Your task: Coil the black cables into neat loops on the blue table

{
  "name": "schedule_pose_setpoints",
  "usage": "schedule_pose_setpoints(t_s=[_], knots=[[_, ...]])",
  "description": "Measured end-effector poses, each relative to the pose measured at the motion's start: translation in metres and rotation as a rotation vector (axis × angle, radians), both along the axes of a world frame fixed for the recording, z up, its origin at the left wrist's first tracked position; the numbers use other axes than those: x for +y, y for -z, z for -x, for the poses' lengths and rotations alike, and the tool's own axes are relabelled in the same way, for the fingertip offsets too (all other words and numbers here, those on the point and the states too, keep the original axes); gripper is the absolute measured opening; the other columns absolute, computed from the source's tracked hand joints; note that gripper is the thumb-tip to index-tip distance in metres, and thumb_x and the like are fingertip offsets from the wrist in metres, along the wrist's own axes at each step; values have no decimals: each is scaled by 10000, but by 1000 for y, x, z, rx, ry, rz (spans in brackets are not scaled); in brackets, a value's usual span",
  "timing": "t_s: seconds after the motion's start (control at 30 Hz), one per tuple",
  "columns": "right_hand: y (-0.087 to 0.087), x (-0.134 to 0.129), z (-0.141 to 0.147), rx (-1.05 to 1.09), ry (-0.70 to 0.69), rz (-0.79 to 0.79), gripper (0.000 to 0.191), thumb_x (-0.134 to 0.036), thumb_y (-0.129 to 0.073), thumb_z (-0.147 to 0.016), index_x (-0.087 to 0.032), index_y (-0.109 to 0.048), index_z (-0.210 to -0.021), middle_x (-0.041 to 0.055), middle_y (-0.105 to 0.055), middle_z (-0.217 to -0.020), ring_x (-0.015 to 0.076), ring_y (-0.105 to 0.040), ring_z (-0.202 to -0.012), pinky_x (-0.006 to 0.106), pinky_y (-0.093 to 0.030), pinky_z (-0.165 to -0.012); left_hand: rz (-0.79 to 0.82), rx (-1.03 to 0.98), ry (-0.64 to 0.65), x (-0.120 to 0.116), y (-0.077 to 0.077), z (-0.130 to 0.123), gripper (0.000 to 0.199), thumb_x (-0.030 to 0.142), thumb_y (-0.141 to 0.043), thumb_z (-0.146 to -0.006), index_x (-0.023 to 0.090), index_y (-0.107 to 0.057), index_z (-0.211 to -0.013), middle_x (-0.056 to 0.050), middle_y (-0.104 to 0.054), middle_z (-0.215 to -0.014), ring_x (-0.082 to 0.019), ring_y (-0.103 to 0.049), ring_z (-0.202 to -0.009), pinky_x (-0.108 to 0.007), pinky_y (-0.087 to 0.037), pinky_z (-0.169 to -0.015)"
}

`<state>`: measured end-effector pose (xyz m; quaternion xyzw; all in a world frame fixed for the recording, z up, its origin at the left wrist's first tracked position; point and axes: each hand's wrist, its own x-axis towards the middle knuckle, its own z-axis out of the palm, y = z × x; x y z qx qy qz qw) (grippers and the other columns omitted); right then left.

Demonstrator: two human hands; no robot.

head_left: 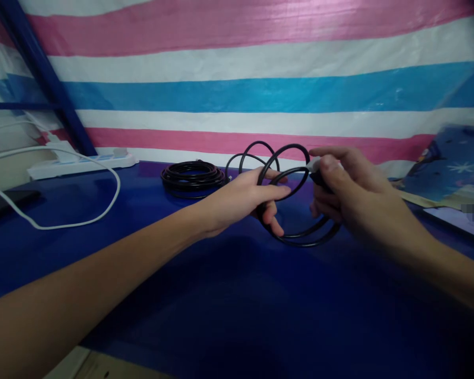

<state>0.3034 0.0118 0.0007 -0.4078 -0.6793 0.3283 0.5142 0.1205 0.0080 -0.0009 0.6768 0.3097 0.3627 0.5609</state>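
Several loops of black cable (pixel 294 146) are held over the worktop (pixel 229 295), between the two hands I watch through the head camera. On the left hand (pixel 247 195), I see fingers half-curled round the loops, thumb laid across them; on the right hand (pixel 353 181), fingers are pinched on a pale-tipped connector (pixel 314 166). Nearby, a black cable coil (pixel 193 179) rests on the worktop. Farther left, I see a white power strip (pixel 85 166) holding a plugged-in white adapter (pixel 66 150).
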Motion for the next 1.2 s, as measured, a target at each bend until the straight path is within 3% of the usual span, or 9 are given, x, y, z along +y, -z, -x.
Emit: schedule_pose_setpoints(t_s=[0.1, 0.23, 0.47, 0.6, 0.73, 0.87, 1.03, 1.1, 1.2], knots=[[-1, -3, -2, -227, 21, -149, 650, -411, -728, -717, -243, -439, -1276, -60, -453, -608, 98, -410, -467, 237, -354, -426, -69, 65, -75, -1, 2, -1, 487, 262, -538, -853, 178, -346, -1292, 93, -482, -523, -125, -600, -508, -299, -501, -680], [0, -1, -4, -408, 41, -280, 565, -321, -641, -779, -206, -464, -1303, 12, -583, -750, 141, -504, -581, 277, -395, -513, -125, 142, -78, -1, 3, -3, 409, 258, -517, -852, 178, -389, -1233, 101, -431, -525, -103, -549, -456, -272, -481, -614], [1, -1, -6, -598, 218, -435, 136, -296, -572, -795, -181, -629, -838, 2, -566, -594, 136, -466, -508, 273, -323, -502, -190, 280, 81, -6, -3, -3, 179, 265, -438, -892, 185, -461, -1050, 84, -454, -524, -89, -564, -480, -211, -416, -545], [-2, -5, -10, -763, 390, -598, 320, -400, -531, -838, -193, -511, -594, -3, -394, -468, 126, -365, -461, 274, -209, -491, -279, 274, -29, -4, 5, -5, 192, 338, -407, -910, 194, -483, -1013, 70, -479, -547, -101, -578, -491, -235, -431, -562], [-5, -7, -9, -782, 446, -712, 373, -440, -517, -838, -193, -480, -561, 42, -442, -593, 147, -387, -543, 286, -188, -515, -325, 270, -91, -4, 9, -7, 175, 332, -393, -914, 199, -485, -980, 58, -489, -592, -106, -582, -531, -235, -443, -569], [-6, -4, -4, -518, 207, -314, 370, -433, -552, -818, -187, -514, -545, 17, -479, -521, 118, -403, -467, 270, -259, -461, -414, 206, -189, -3, 8, -7, 205, 365, -446, -904, 195, -530, -984, 21, -569, -725, -102, -566, -690, -220, -436, -662], [-13, -3, -3, -6, 292, 81, 396, -337, -620, -812, -204, -414, -501, -43, -375, -394, 81, -363, -340, 260, -284, -375, -412, -1, -535, 13, 14, -1, 299, 473, -535, -848, 185, -550, -927, -34, -607, -941, -119, -561, -889, -210, -430, -765], [-21, -6, -3, 207, 292, 83, 402, -251, -627, -806, -211, -359, -509, -78, -294, -395, 54, -279, -305, 252, -273, -350, -235, -38, -481, 17, 18, 0, 387, 545, -527, -832, 183, -535, -969, -71, -602, -1042, -149, -577, -923, -240, -462, -751], [-29, -8, -5, 305, 244, 147, 394, -231, -610, -819, -214, -347, -526, -90, -253, -391, 49, -241, -293, 248, -285, -348, 88, -132, -94, 12, 19, -5, 476, 610, -469, -839, 189, -523, -1054, -112, -608, -1128, -193, -603, -979, -322, -498, -809]])
